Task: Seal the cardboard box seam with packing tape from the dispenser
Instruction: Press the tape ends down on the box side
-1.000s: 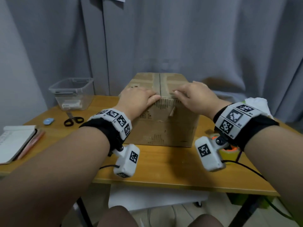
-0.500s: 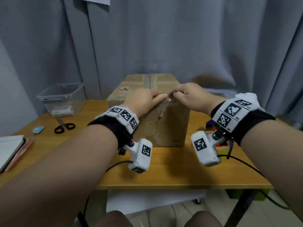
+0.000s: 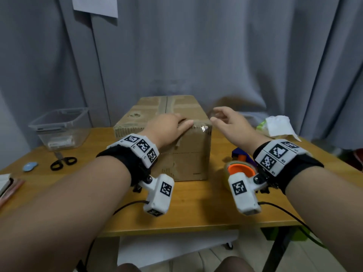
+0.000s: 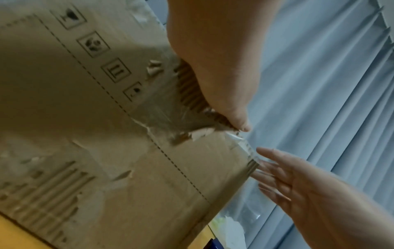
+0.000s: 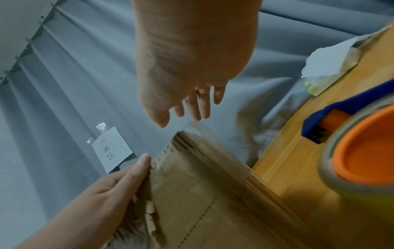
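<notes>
Box pinned, seam untaped.
Left hand flat on box, steadying; right hand empty, fingers relaxed, above dispenser.

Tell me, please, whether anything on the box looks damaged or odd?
Yes: the box is torn along its near top edge, its outer paper ripped so the corrugation shows, under wrinkled tape, beside the left hand.

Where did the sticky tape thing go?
In the head view the tape dispenser sits on the table, right of the cardboard box, partly hidden under the right wrist.
</notes>
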Demonstrator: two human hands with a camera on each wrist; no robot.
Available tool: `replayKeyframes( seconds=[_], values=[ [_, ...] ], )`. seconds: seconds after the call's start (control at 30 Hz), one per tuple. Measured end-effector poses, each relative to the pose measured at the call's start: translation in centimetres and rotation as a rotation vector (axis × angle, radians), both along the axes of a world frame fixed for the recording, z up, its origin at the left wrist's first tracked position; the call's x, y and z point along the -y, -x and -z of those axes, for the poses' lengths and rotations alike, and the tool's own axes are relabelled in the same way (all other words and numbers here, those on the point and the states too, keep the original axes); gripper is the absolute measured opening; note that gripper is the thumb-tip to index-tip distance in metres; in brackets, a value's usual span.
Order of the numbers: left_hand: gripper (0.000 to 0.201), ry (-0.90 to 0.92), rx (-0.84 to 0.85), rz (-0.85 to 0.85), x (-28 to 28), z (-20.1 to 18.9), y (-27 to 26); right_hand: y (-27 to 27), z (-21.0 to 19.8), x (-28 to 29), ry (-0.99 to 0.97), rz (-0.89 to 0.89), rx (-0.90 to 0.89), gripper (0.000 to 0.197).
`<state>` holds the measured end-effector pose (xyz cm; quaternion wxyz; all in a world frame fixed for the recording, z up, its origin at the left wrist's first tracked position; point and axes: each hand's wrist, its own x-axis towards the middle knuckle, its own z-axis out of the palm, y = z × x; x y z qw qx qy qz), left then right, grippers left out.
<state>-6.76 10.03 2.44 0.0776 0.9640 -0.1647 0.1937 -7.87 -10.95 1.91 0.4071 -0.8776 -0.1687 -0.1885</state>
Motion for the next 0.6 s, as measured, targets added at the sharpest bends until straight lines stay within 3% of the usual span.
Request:
replayKeyframes(
  seconds=[0.17,0.27,0.47,0.6],
  values=[
    [0.061,-0.036,0.092,0.0,1.4,0.4,-0.7,0.4,1.6,0.9,-0.061,0.009,-0.098,0.079],
    [0.065,-0.133,0.096,-0.054,2.0,0.3,-0.5,0.3,2.5,0.8,-0.028,0.034,-0.131,0.083],
    [0.064,-0.159,0.094,-0.05,3.4,0.1,-0.7,-0.5,4.3,0.5,-0.089,0.072,-0.167,0.052],
    [0.061,-0.159,0.159,0.017,3.3,0.6,-0.5,-0.4,4.5,0.5,0.073,0.111,-0.018,0.028]
  ],
)
